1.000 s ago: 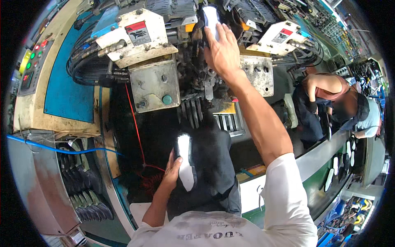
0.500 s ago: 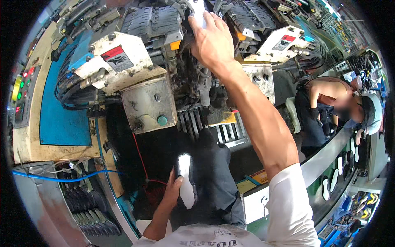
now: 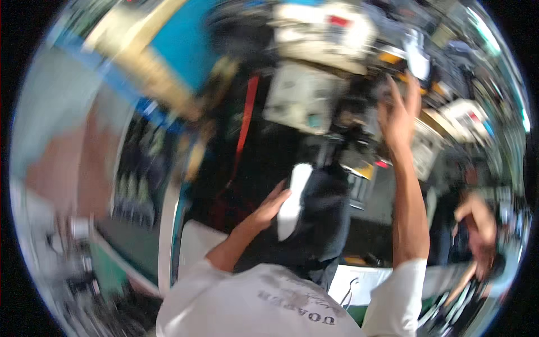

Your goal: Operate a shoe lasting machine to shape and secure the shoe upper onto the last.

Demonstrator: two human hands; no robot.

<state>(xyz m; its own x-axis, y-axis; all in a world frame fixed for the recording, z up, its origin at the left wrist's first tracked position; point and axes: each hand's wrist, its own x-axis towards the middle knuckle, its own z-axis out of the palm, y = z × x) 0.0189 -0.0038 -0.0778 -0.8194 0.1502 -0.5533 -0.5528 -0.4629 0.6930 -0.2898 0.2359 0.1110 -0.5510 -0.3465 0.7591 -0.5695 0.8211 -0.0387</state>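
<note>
The directions are given as on a clock face laid over the whole view, with 12 at the top edge. The left hand (image 3: 273,206) is near the centre, towards 6 o'clock, and it is closed narrowly around the edge of a white sole-shaped piece (image 3: 294,203). It grips this piece from the 9 o'clock side, and the thumb is visible at the white surface. The piece is tilted, its ends towards 1 and 7 o'clock, and it is above the dark trousers (image 3: 328,210).

The right hand (image 3: 400,118) is at 2 o'clock, with its fingers extended and spread wide. Its fingertips are very near the lower end of a second white piece (image 3: 416,59), which stands at the machine (image 3: 297,95) between 1 and 2 o'clock. Because of the blur, I cannot tell whether they touch it.

A red cord (image 3: 244,126) hangs at 11 o'clock. Between 3 and 4 o'clock, a co-worker (image 3: 480,224) is bending, also blurred.
</note>
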